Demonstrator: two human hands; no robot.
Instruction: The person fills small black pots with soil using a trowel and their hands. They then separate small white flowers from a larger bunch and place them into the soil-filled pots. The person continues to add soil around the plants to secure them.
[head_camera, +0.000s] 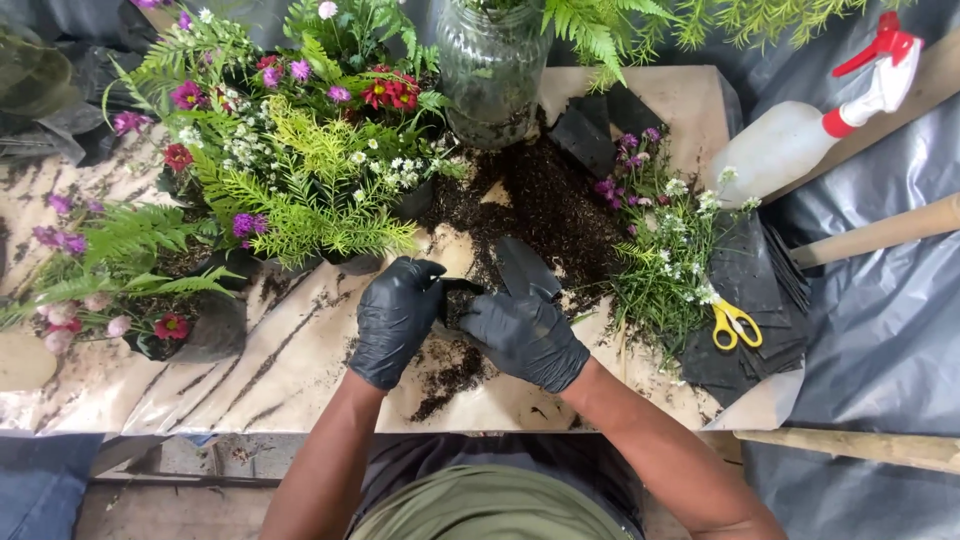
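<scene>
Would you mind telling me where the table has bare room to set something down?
Bare patches: the sheet between the left hand and the potted flowers at left, and the top corner between the glass jar and spray bottle. Crowded: the soil pile, cut flowers, and scissors beside the right hand.

Both gloved hands, left hand (395, 318) and right hand (525, 338), are holding a small black bag (522, 268), probably a planting bag, over loose soil (540, 205). Yellow scissors (735, 322) are lying nearby on the stack of black bags (745, 270).

Black gloves on left hand (395, 318) and right hand (525, 338); yellow-handled scissors (735, 322); white spray bottle (800, 135) with red trigger; dark soil (545, 205).
</scene>
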